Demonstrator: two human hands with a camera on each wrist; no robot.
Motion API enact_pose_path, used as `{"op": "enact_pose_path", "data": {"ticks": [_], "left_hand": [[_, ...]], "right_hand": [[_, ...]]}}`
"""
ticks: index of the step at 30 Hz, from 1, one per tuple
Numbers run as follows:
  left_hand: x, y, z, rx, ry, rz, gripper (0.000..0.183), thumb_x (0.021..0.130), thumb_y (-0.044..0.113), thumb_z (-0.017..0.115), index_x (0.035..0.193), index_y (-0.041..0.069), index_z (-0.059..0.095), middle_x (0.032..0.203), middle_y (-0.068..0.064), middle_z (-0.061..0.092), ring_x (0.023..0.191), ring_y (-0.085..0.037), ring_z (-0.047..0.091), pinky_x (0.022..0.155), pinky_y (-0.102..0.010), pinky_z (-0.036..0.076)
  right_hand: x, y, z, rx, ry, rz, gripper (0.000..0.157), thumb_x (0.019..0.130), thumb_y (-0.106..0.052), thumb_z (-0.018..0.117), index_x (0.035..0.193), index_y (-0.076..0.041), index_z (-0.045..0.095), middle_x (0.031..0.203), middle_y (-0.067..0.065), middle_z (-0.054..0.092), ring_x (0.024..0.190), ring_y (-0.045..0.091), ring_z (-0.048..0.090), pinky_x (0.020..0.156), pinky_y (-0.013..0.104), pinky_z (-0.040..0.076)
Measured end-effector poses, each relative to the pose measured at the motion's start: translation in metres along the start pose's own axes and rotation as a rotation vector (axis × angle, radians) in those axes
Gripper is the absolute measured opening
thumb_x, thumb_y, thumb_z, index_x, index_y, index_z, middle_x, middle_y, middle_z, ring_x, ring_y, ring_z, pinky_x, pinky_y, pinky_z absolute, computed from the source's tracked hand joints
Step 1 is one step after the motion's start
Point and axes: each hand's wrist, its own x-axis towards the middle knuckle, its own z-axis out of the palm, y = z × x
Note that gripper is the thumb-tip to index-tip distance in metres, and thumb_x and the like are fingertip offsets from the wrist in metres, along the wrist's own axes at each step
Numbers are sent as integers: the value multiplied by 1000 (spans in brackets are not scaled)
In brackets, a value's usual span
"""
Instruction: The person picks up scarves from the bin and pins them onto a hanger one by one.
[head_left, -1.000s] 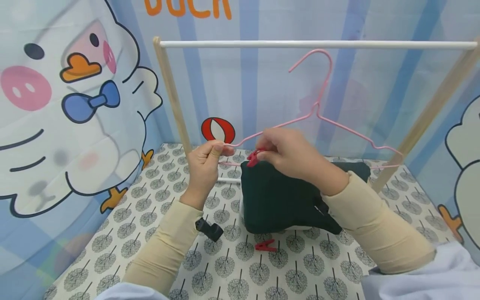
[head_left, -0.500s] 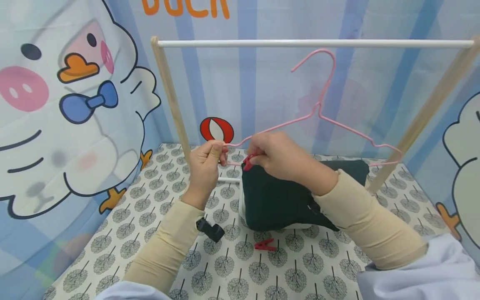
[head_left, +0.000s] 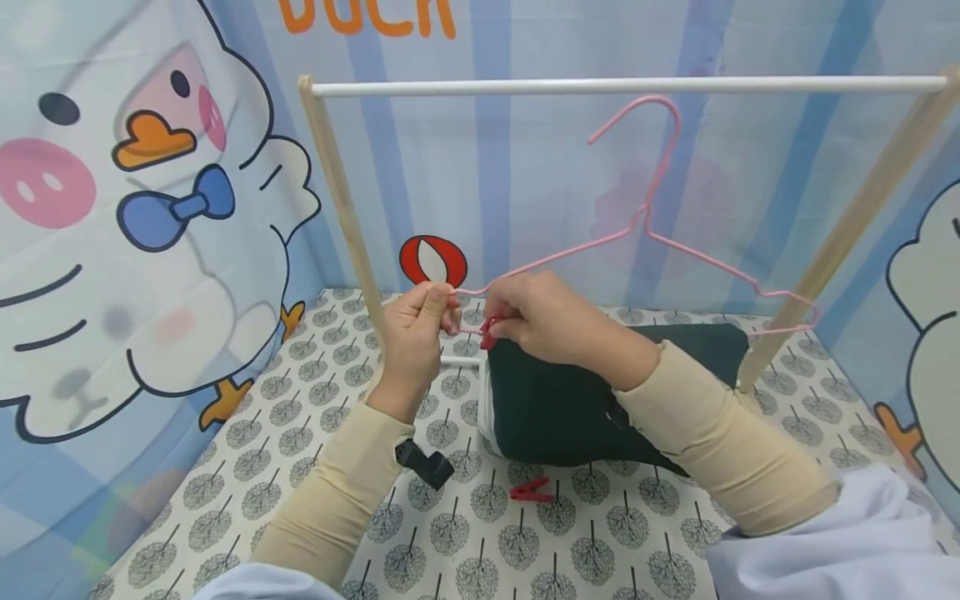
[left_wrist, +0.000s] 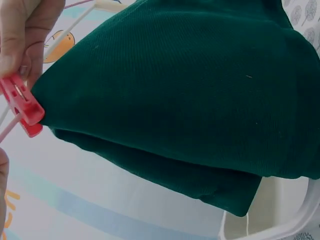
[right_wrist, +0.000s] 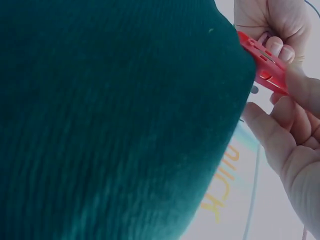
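In the head view, my left hand pinches the left end of a pink wire hanger. Dark green ribbed cloth hangs over the hanger's lower bar; folds hide its full shape. My right hand pinches a red clothespin at the cloth's upper left corner. Seen from the left wrist, the clothespin sits where the pink bar meets the green cloth. The right wrist view has the clothespin against the cloth edge, thumb on its handle.
Another red clothespin lies on the tree-patterned tablecloth in front. Behind the cloth stands a white basket, mostly covered. A rack with a white rail and wooden posts stands behind the hanger.
My right hand has moved left and slightly down with the clothespin to the cloth's upper left corner. The left hand keeps its hold, while the hanger's hook has shifted slightly right.
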Motion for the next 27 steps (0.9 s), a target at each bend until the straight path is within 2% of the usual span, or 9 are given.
{"op": "enact_pose_path", "data": {"ticks": [2,6,9,12,15,20,22,24,27], "left_hand": [[0,-2,-2,48,2,-4,26,95,-1,47,77,-19,54,56,8,49,52,-6,47,51,-16,43],[0,-6,-6,96,19,-30,26,95,-1,46,78,-18,55,56,8,49,53,-6,48,53,-17,44],[0,-9,-9,73,62,-61,27,95,-1,45,77,-20,52,55,8,49,52,-6,47,52,-17,44],[0,-11,-13,54,117,-89,28,95,-1,45,77,-21,51,54,8,48,51,-6,47,51,-17,43],[0,-12,-15,52,148,-104,29,95,0,45,77,-22,50,53,7,47,50,-6,47,51,-16,43],[2,-12,-18,34,179,-96,29,96,0,45,77,-21,51,53,6,47,49,-6,47,50,-16,42],[2,-12,-19,23,193,-86,29,95,0,45,75,-19,52,53,6,48,49,-6,47,51,-16,43],[2,-12,-20,15,204,-79,27,95,1,46,72,-11,56,52,6,48,49,-6,47,51,-16,43],[1,-11,-20,1,217,-91,27,95,0,46,71,-5,58,52,5,48,49,-6,48,52,-17,44]], "right_hand": [[0,1,1,-12,-7,19,14,80,-4,70,93,-3,64,85,5,67,75,16,60,65,29,51],[-3,6,4,-22,1,89,36,81,-15,72,113,-3,61,103,9,64,91,21,59,80,36,50],[-10,9,6,23,57,151,49,82,-22,71,124,-3,56,112,11,61,101,24,57,89,39,48],[-22,10,5,81,143,165,52,82,-23,71,126,-2,54,116,13,59,105,25,57,92,39,47],[-39,15,7,120,237,114,45,81,-19,72,121,-2,59,110,12,62,99,22,60,89,36,49],[-70,30,26,162,349,-93,28,78,-7,73,105,-1,67,90,8,66,81,14,62,76,28,54],[-81,36,38,184,335,-157,23,78,-5,72,101,-1,67,87,5,66,77,11,62,71,27,54],[-92,43,51,219,265,-157,20,80,-5,70,100,-1,67,86,4,66,76,10,61,67,26,53],[-107,51,73,253,74,-49,19,84,-11,67,101,-2,67,88,4,65,77,10,61,67,26,53]]}}
